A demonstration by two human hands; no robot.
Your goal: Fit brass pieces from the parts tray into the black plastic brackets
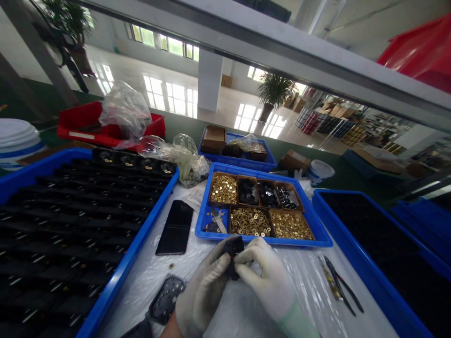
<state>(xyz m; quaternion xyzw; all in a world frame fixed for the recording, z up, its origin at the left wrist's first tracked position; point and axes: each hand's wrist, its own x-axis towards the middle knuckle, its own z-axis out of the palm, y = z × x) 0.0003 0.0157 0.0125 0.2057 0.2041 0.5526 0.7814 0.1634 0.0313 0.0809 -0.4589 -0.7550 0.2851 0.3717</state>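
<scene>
My left hand, in a white work glove, is closed around a small black plastic part and holds it up over the plastic-covered table. My right hand, also gloved, has thumb and fingers pinched together against the part's right side; whatever is between those fingertips is hidden. Just beyond both hands stands a blue tray with cardboard boxes of brass pieces, black parts and small metal pieces. A flat wrench lies in its left corner. Left of my left wrist rests a black plastic housing.
A large blue tray of black housings fills the left. A phone lies beside it. Pliers and a yellowish tool lie right. Another blue tray borders the right side. Behind stands a red bin; a shelf beam crosses overhead.
</scene>
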